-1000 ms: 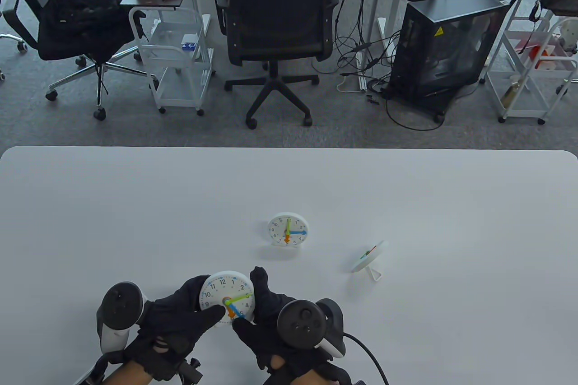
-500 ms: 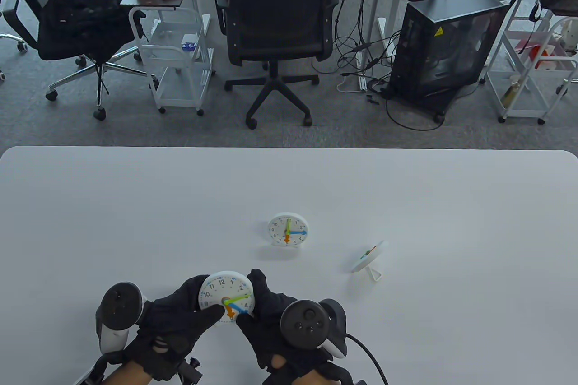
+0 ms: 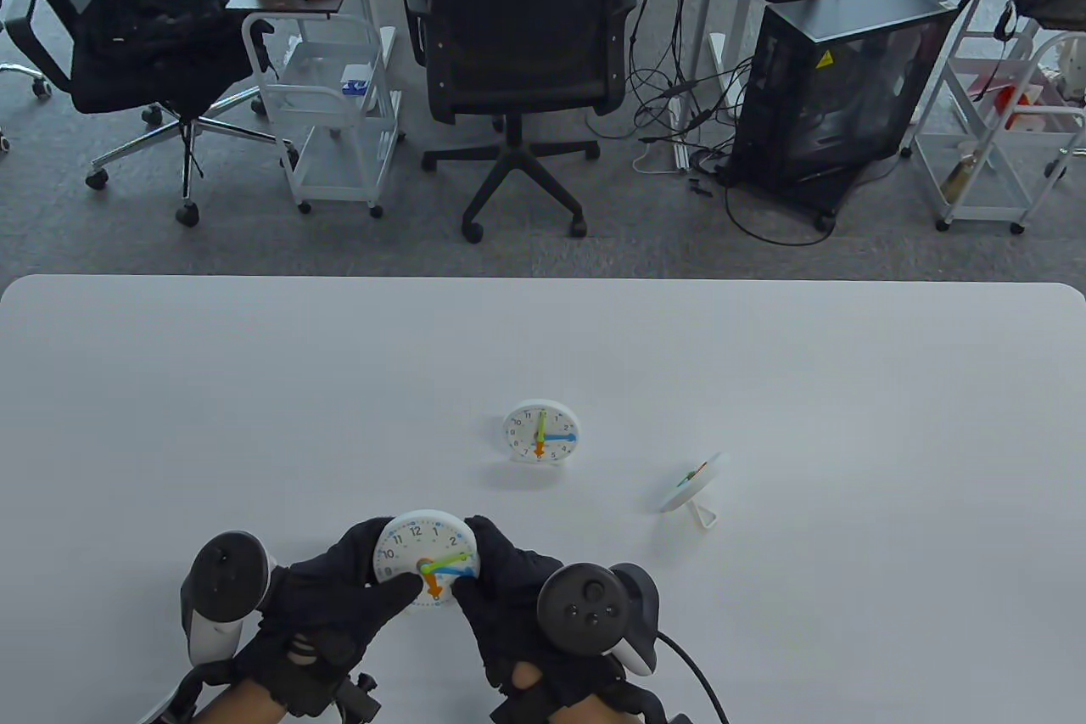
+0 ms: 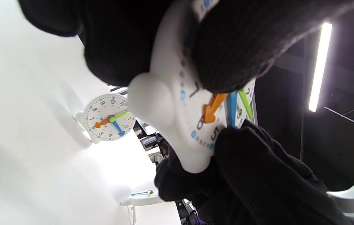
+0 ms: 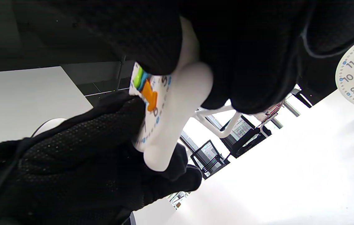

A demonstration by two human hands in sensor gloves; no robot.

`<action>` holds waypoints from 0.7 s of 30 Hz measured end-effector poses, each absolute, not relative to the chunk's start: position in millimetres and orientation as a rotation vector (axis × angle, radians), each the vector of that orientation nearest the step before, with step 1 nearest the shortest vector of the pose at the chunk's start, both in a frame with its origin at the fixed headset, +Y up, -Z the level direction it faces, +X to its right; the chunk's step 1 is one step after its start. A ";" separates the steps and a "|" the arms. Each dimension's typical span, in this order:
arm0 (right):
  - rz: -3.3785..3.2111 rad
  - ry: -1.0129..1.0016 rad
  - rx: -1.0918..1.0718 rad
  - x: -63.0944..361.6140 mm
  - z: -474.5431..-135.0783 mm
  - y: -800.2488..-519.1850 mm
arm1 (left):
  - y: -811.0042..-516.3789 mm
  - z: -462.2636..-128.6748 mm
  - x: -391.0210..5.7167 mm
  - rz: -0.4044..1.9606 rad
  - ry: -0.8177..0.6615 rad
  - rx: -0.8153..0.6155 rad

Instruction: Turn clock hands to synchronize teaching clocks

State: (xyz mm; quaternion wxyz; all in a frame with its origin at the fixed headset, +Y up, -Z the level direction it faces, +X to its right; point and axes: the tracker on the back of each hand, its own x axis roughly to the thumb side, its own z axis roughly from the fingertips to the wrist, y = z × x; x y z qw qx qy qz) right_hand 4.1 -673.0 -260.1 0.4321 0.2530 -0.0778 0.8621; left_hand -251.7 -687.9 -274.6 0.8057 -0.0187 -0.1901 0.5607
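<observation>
Now both hands on one clock [image 3: 427, 560], left hand [image 3: 335, 601] gripping its left rim, right hand [image 3: 501, 588] holding the right rim, fingertip on the blue pointer [image 3: 458, 574], held well in front of the standing clock [image 3: 541, 433].

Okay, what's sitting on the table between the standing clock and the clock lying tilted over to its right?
Only bare table between the standing clock and the tilted clock, per table view.

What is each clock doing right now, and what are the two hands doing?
Held clock: lifted off the table, face up; orange hand near 6, blue and green near 3.
Middle clock: standing upright; green at 12, blue at 3, orange at 6.
Right clock: propped on its stand, face turned away.
Left hand: grips the held clock's left side.
Right hand: holds the right rim, fingertip at the blue hand.
</observation>
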 end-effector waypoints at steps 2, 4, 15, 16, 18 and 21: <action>2.143 -0.202 0.626 4.9 -259.8 -672.3 | -687.7 -274.2 -251.5 1.199 -0.411 -0.038; 2.141 -0.209 0.622 5.3 -259.7 -671.9 | -687.4 -273.7 -251.3 1.196 -0.415 -0.032; 2.118 -0.245 0.601 7.9 -259.6 -671.1 | -686.7 -272.5 -250.0 1.175 -0.439 -0.010; 2.115 -0.253 0.601 8.1 -259.5 -671.0 | -686.5 -272.3 -249.9 1.174 -0.442 -0.006; 2.110 -0.258 0.601 8.3 -259.4 -670.9 | -685.9 -271.9 -249.7 1.170 -0.446 0.001; 2.105 -0.270 0.602 8.7 -259.0 -670.5 | -685.7 -271.6 -249.6 1.168 -0.450 0.005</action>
